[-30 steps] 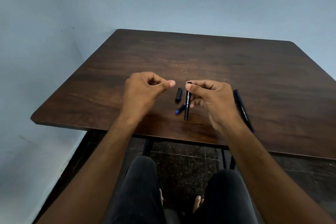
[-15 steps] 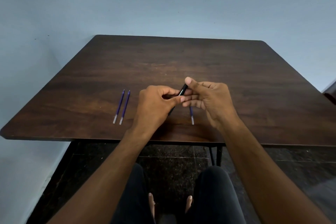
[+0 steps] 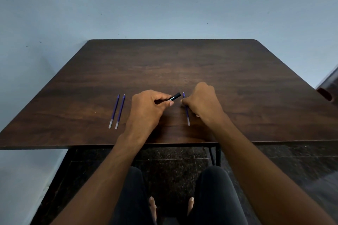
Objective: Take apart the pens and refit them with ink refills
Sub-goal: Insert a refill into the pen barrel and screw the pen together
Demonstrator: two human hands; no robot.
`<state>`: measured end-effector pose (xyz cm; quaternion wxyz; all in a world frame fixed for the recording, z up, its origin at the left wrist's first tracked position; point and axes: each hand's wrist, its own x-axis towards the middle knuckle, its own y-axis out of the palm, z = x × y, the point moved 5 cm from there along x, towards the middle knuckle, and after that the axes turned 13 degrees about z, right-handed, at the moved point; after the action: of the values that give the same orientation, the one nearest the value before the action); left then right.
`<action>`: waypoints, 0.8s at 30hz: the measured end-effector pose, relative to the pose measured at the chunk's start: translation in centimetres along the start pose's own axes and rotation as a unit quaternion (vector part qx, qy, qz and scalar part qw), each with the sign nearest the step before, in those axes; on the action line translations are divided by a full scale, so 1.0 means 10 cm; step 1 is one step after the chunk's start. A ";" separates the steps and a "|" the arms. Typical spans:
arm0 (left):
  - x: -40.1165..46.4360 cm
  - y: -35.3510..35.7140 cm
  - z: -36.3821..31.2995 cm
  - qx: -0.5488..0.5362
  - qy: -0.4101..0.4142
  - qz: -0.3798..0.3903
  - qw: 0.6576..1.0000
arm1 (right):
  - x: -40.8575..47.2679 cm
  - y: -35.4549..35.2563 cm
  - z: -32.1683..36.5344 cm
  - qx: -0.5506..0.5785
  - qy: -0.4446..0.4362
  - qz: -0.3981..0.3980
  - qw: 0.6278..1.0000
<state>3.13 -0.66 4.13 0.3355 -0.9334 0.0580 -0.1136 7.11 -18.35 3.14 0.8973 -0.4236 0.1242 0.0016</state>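
Pen barrel in left hand, refill pinched by right hand

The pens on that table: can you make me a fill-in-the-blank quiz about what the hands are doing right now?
1. The left hand holds a ____ pen barrel.
2. The right hand pinches one blue refill lying on the ____.
3. Left of the hands lie ____ spare refills, side by side.

Missing words: black; table; two
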 end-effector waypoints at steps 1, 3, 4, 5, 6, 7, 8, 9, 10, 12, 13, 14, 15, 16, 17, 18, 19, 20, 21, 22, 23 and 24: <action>0.00 0.00 0.01 0.001 -0.002 -0.001 1.000 | 0.01 0.01 0.02 -0.016 0.002 -0.004 1.000; 0.01 -0.01 0.03 0.000 -0.004 -0.002 1.000 | 0.02 0.02 0.05 -0.029 0.007 -0.004 1.000; 0.01 -0.01 0.03 -0.001 -0.003 -0.002 1.000 | 0.01 0.02 0.05 -0.031 0.010 -0.002 0.999; 0.01 -0.02 0.03 -0.003 -0.001 -0.004 1.000 | 0.01 0.01 0.05 -0.030 0.016 0.001 0.999; 0.01 -0.02 0.03 -0.005 0.000 -0.006 1.000 | 0.00 0.00 0.04 -0.023 0.023 0.007 0.999; 0.00 -0.02 0.03 -0.007 0.000 -0.008 1.000 | 0.00 -0.02 0.03 -0.012 0.030 0.013 0.999; 0.00 -0.03 0.03 -0.006 -0.001 -0.009 1.000 | 0.00 -0.03 0.01 0.002 0.035 0.020 0.999; 0.00 -0.03 0.04 -0.003 -0.003 -0.010 1.000 | 0.01 -0.05 0.00 0.012 0.039 0.028 0.999; 0.00 -0.04 0.04 0.000 -0.004 -0.011 1.000 | 0.01 -0.05 -0.02 0.015 0.041 0.036 0.998; 0.00 -0.05 0.04 -0.001 -0.001 -0.013 1.000 | 0.01 -0.05 -0.01 0.001 0.041 0.042 0.998; 0.00 -0.05 0.04 -0.001 -0.002 -0.013 1.000 | 0.00 -0.04 0.01 -0.012 0.040 0.041 0.998; 0.00 -0.06 0.04 0.000 -0.003 -0.012 1.000 | -0.01 -0.02 0.03 -0.027 0.039 0.038 0.998; 0.00 -0.06 0.04 0.003 -0.004 -0.011 1.000 | -0.02 -0.01 0.05 -0.041 0.035 0.032 0.998; 0.00 -0.06 0.03 0.005 -0.004 -0.009 1.000 | -0.02 0.01 0.07 -0.054 0.028 0.025 0.998; -0.01 -0.06 0.03 0.006 -0.004 -0.009 1.000 | -0.03 0.02 0.10 -0.064 0.024 0.021 0.997; -0.01 -0.07 0.03 0.004 -0.003 -0.009 1.000 | -0.04 0.03 0.11 -0.071 0.023 0.019 0.997; -0.02 -0.07 0.03 0.000 -0.001 -0.011 1.000 | -0.05 0.03 0.12 -0.073 0.025 0.019 0.997; -0.02 -0.07 0.03 -0.003 -0.001 -0.013 1.000 | -0.05 0.02 0.11 -0.068 0.029 0.020 0.997; -0.03 -0.08 0.03 -0.005 -0.004 -0.013 1.000 | -0.04 0.01 0.09 -0.054 0.034 0.022 0.998; -0.03 -0.08 0.04 -0.006 -0.007 -0.012 1.000 | -0.03 0.00 0.07 -0.030 0.035 0.023 0.999; -0.03 -0.08 0.05 -0.006 -0.010 -0.010 1.000 | -0.03 -0.02 0.04 0.009 0.033 0.027 0.999; -0.03 -0.08 0.05 -0.006 -0.011 -0.008 1.000 | -0.02 -0.03 0.00 0.070 0.027 0.036 0.997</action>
<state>2.97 0.32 4.17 0.3301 -0.9368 0.0478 -0.1052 6.92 -18.47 3.43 0.9204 -0.3549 0.1636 0.0140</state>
